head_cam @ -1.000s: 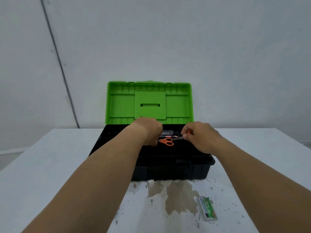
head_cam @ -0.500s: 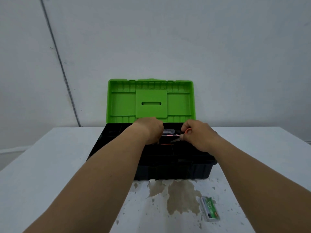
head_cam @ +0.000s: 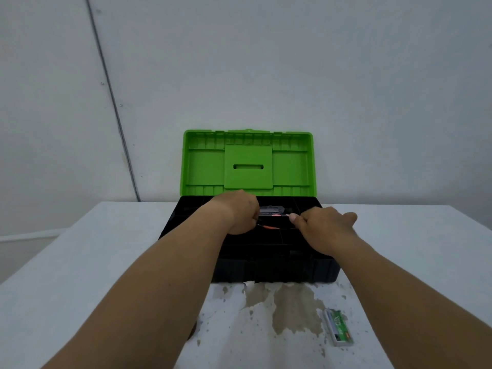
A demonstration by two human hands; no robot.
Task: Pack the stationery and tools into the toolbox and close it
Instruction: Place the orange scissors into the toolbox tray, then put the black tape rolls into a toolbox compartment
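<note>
The toolbox has a black base (head_cam: 277, 270) and a green lid (head_cam: 247, 163) that stands upright and open. Both hands reach into the base's top tray. My left hand (head_cam: 239, 214) is curled over the tray's middle, its fingers closed at one end of the orange scissors (head_cam: 269, 227). The scissors lie low in a compartment and only a sliver shows. My right hand (head_cam: 326, 229) rests on the right part of the tray with fingers spread. Its thumb tip touches a thin pink item (head_cam: 275, 215). Behind that lies a grey tool (head_cam: 269, 209).
A small green-and-white packet (head_cam: 338, 327) lies on the white table (head_cam: 80, 275) at the front right. Brown patches of peeled surface (head_cam: 290, 307) lie just in front of the toolbox. A plain wall stands close behind the lid.
The orange scissors, held up between both hands earlier, have gone down into the tray. My right hand has let go of them and spread its fingers.
</note>
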